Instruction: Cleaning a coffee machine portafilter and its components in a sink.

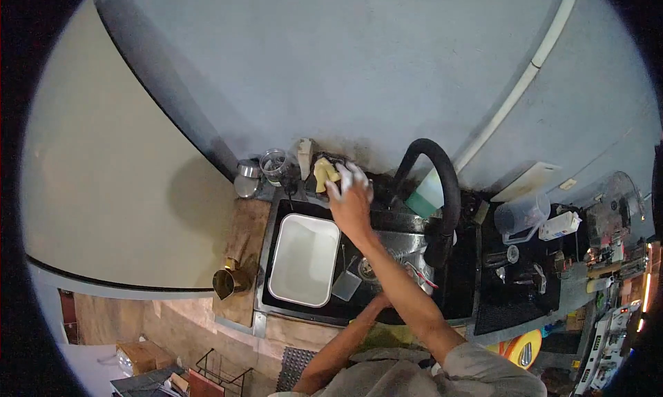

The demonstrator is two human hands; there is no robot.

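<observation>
My right hand (352,195), with white foam on its fingers, reaches to the ledge behind the black sink (450,293). Its fingers are spread beside a crumpled yellow sponge or cloth (325,174); whether the thumb touches it I cannot tell. My left forearm extends low over the sink's front edge, and most of my left hand (382,300) is hidden behind the right forearm. A white rectangular tub (303,262) stands in the sink's left part. Next to it lie a small grey rectangular item (346,285) and the drain strainer (366,268).
A black gooseneck faucet (450,190) arches beside a green-and-white container (429,197). Jars (248,178) line the back left ledge. A metal pitcher (230,282) stands on the wooden counter. To the right, a black mat (510,314) carries glasses, near a clear plastic jug (523,216) and a carton (559,226).
</observation>
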